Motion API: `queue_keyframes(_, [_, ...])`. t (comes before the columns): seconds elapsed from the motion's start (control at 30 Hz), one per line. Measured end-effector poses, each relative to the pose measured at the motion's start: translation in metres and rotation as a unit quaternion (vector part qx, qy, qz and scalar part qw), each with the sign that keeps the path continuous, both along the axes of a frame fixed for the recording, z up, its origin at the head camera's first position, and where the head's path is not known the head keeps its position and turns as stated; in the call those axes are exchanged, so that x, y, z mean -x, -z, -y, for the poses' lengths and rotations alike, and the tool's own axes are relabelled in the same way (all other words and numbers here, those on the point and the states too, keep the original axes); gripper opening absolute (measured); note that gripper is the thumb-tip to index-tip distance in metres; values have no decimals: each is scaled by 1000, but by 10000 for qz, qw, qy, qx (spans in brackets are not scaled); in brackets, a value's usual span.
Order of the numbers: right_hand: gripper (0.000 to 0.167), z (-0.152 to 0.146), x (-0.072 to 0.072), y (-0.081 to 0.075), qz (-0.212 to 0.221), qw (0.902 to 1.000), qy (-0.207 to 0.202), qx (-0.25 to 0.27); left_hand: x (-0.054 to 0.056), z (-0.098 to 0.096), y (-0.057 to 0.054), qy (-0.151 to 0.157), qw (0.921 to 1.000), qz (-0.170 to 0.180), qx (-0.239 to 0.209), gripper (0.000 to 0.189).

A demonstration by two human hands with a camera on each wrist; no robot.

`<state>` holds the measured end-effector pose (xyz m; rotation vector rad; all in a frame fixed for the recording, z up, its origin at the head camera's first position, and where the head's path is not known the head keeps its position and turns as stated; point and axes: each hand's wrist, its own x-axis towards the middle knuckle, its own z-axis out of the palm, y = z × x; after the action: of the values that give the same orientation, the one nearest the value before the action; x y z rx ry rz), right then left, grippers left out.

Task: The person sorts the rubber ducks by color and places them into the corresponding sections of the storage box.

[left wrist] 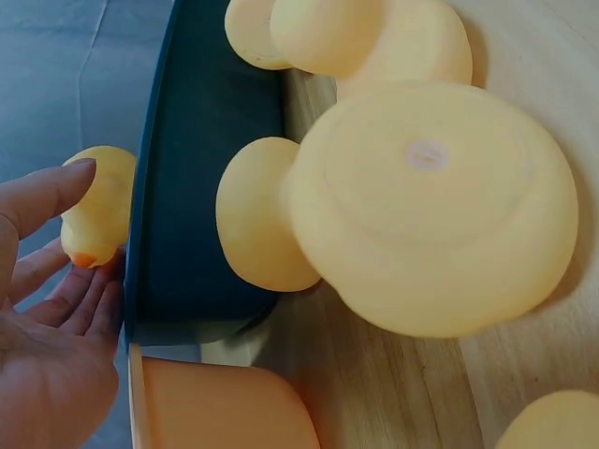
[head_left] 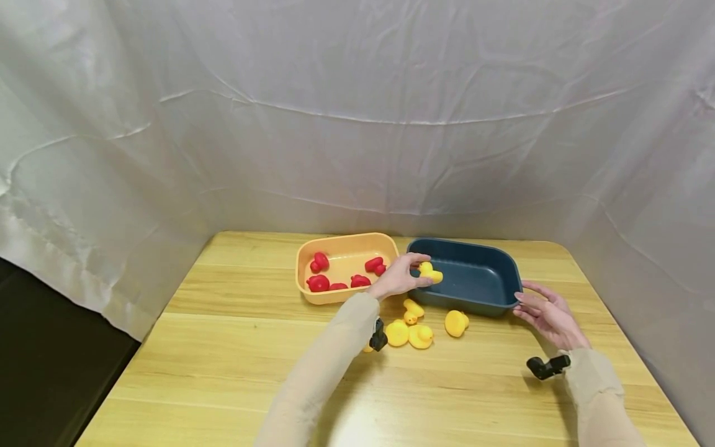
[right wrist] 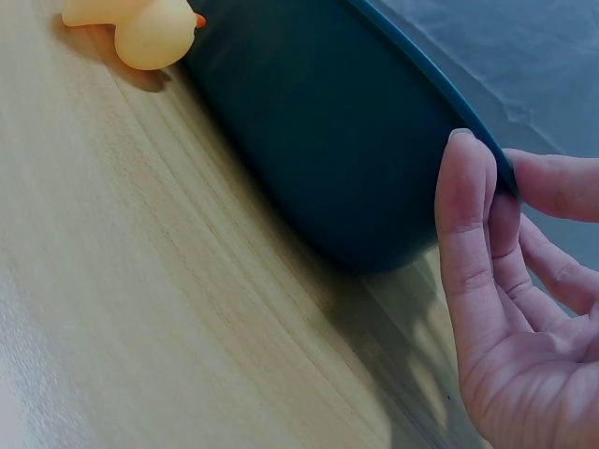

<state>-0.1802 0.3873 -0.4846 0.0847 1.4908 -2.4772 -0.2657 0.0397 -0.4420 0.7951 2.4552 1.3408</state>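
My left hand [head_left: 399, 276] holds a yellow rubber duck [head_left: 431, 274] between thumb and fingers, over the left end of a dark blue tray [head_left: 475, 306]. In the left wrist view the held duck [left wrist: 101, 201] shows its orange beak pointing down, beyond the tray's rim. At the tray's right end, my right hand [head_left: 550, 315] pinches the rim. The right wrist view has the thumb on one side of the tray wall [right wrist: 346, 159] and fingers on the other.
A light orange tray [head_left: 321, 298] with several red rubber ducks [head_left: 318, 284] stands left of the blue one. Several yellow ducks [head_left: 421, 337] lie on the wooden table [head_left: 223, 360] in front of the trays. A grey curtain [head_left: 357, 155] hangs behind.
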Motion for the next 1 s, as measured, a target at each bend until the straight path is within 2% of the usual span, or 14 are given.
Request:
queue_keyframes(0.23, [31,0,0,0,15,10000,28,-1,-1,4,-1,179,9997,-26,-181,59])
queue_keyframes(0.4, [31,1,1,1,-20,10000,-19,-11,-5,14,-2,317,9990,-49,-300,57])
queue_keyframes(0.6, [32,0,1,2,-11,10000,5,36,-17,37,-6,443,9983,-126,-345,55])
queue_keyframes(0.8, [32,0,0,1,-18,10000,20,59,-33,66,-1,797,9961,-288,-239,54])
queue_keyframes(0.9, [32,0,0,1,-31,10000,29,51,-40,82,3,847,9961,-247,-62,52])
queue_keyframes(1.0, [32,1,0,2,-37,10000,41,72,-47,98,9,876,9961,-28,115,51])
